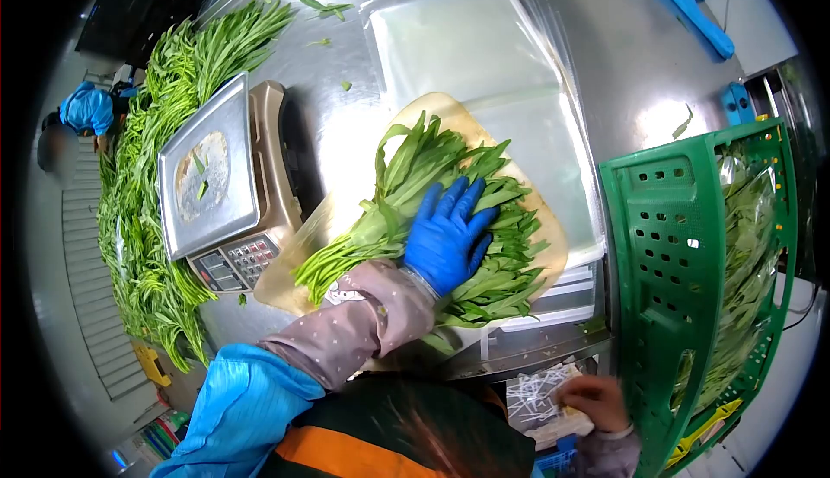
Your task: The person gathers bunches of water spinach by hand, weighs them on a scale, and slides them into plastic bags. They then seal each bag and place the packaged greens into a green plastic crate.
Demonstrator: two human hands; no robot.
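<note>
My left hand (445, 238), in a blue glove, lies flat with fingers spread on a bunch of long-leaved greens (411, 171). The stems point to the lower left and the leaves fan to the right. Under the bunch is a tan, rounded board (553, 249), with clear plastic sheeting (324, 236) beside the stems. My bare right hand (596, 400) is at the table's front edge, fingers curled over the side of a small box (553, 430) of thin white strips (536, 391). What its fingertips pinch, if anything, is hidden.
A weighing scale (212, 167) stands left of the board, beside a long heap of greens (156, 158). Clear plastic bags (450, 46) lie stacked behind the board. At right, a green crate (661, 219) holds bagged greens (743, 253). Another person (86, 111) is at far left.
</note>
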